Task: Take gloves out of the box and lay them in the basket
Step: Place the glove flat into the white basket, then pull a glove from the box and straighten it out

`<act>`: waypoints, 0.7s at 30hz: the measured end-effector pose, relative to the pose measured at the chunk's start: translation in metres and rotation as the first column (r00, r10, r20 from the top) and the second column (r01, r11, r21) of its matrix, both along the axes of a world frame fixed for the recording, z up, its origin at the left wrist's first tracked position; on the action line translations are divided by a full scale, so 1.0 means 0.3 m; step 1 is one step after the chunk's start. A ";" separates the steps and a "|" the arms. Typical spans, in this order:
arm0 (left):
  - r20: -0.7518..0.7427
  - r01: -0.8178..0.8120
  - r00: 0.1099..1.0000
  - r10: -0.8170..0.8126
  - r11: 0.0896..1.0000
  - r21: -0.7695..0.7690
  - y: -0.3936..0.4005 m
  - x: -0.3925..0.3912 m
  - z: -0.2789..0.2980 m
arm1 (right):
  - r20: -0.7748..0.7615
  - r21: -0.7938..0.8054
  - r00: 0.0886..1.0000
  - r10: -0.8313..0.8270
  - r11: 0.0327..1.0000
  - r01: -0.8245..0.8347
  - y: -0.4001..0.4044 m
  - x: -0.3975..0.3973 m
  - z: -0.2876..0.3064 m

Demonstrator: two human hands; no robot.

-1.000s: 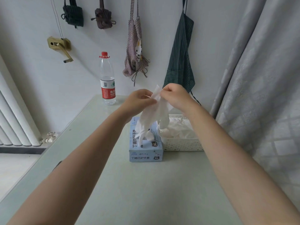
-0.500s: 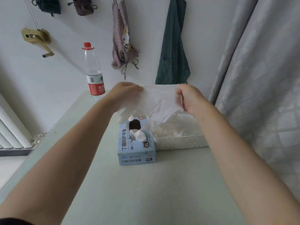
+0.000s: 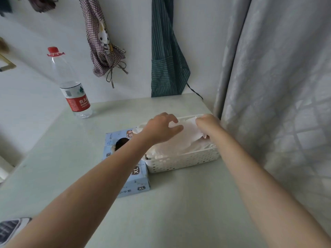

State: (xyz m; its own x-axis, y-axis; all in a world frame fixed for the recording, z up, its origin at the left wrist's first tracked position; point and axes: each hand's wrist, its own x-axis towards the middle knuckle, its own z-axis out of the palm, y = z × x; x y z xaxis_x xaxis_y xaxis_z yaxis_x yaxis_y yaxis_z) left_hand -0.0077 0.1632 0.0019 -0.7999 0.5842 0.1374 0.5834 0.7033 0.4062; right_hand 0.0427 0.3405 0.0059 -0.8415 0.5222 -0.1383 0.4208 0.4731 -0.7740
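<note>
A pale green table (image 3: 179, 203) stands against a white wall hung with a checked apron (image 3: 100, 42) and a striped green apron (image 3: 166, 56), a grey curtain (image 3: 277, 86) closing off its right side. At the table's far right corner a white perforated basket (image 3: 182, 161) holds a heap of white gloves, and both of the person's hands reach over it. The left hand (image 3: 161, 128) hovers with fingers (image 3: 174, 119) spread and gently curved, thumb extended, its fingertips at or just above the topmost glove (image 3: 189, 135); whether they press on it cannot be told. The right hand (image 3: 207, 123) is at the basket's far right end, its fingers bent down onto the edge of the same glove and apparently pinching it. The blue glove box (image 3: 136, 178), marked XL, sits touching the basket's left side, partly hidden under the left forearm. A plastic water bottle (image 3: 71, 86) with a red cap stands well apart, near the wall.
</note>
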 end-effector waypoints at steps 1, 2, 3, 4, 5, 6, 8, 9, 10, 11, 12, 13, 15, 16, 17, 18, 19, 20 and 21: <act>-0.008 0.010 1.000 -0.010 0.998 -0.056 0.008 0.010 -0.013 | -0.027 0.029 1.000 0.002 1.000 -0.001 0.006 -0.007 -0.005; -0.020 0.010 1.000 -0.012 0.994 -0.111 0.016 0.017 -0.024 | -0.053 0.072 0.999 0.004 0.997 0.000 0.017 -0.015 -0.014; -0.037 0.006 0.999 -0.012 0.988 -0.152 0.020 0.024 -0.034 | -0.076 0.135 0.997 0.003 0.991 0.007 0.029 -0.022 -0.022; -0.052 0.003 0.999 -0.012 0.984 -0.179 0.020 0.028 -0.043 | -0.092 0.223 0.996 0.002 0.975 0.018 0.038 -0.026 -0.028; -0.066 -0.001 0.998 -0.013 0.980 -0.199 0.020 0.031 -0.050 | -0.087 0.325 0.996 -0.007 0.945 0.035 0.046 -0.025 -0.032; -0.071 -0.004 0.997 -0.011 0.976 -0.218 0.021 0.034 -0.056 | -0.068 0.428 0.998 -0.011 0.903 0.040 0.052 -0.019 -0.035; -0.059 -0.010 0.998 -0.006 0.964 -0.266 0.023 0.038 -0.068 | 0.000 0.596 1.000 0.002 0.803 -0.002 0.057 -0.008 -0.048; -0.046 -0.013 0.999 -0.001 0.956 -0.294 0.025 0.038 -0.076 | 0.034 0.658 0.999 0.013 0.753 -0.032 0.057 -0.005 -0.057; -0.032 -0.013 0.999 0.003 0.946 -0.323 0.026 0.037 -0.085 | 0.058 0.705 0.998 0.023 0.707 -0.057 0.054 -0.002 -0.068; -0.019 -0.010 1.000 0.003 0.935 -0.353 0.027 0.036 -0.095 | 0.072 0.742 0.997 0.034 0.666 -0.077 0.052 0.000 -0.079; -0.014 -0.005 1.000 0.000 0.923 -0.386 0.029 0.034 -0.106 | 0.079 0.771 0.996 0.044 0.631 -0.089 0.051 0.002 -0.089; -0.007 0.004 1.000 -0.008 0.909 -0.416 0.029 0.035 -0.117 | 0.085 0.796 0.995 0.048 0.597 -0.097 0.050 0.004 -0.097; 0.032 0.032 0.999 -0.020 0.885 -0.465 0.032 0.040 -0.135 | 0.072 0.830 0.996 0.046 0.551 -0.085 0.052 0.007 -0.112; 0.072 0.045 0.997 -0.012 0.878 -0.477 0.033 0.041 -0.139 | 0.062 0.837 0.997 0.043 0.542 -0.075 0.051 0.008 -0.116; 0.117 0.056 0.993 0.001 0.875 -0.481 0.035 0.042 -0.138 | 0.057 0.839 0.998 0.039 0.541 -0.069 0.050 0.009 -0.118; 0.155 0.065 0.988 0.013 0.873 -0.484 0.036 0.034 -0.141 | 0.050 0.832 0.998 0.039 0.551 -0.063 0.046 0.012 -0.117; 0.182 0.072 0.983 0.017 0.877 -0.475 0.035 0.032 -0.137 | 0.030 0.828 0.999 0.040 0.559 -0.047 0.037 0.013 -0.112; 0.191 0.072 0.981 0.015 0.897 -0.436 0.032 0.026 -0.133 | 0.006 0.819 0.999 0.046 0.573 -0.031 0.024 0.014 -0.101; 0.200 0.062 0.980 0.010 0.934 -0.351 0.025 0.023 -0.122 | -0.023 0.807 0.998 0.056 0.590 -0.015 0.007 0.014 -0.084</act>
State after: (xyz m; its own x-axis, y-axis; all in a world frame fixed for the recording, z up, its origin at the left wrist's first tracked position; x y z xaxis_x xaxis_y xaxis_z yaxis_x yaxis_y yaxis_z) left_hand -0.0008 0.1706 -0.0347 -0.7737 0.5865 -0.2394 0.5376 0.8078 0.2415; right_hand 0.0469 0.3427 -0.0192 -0.8559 0.3722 0.3590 0.3672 0.9263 -0.0847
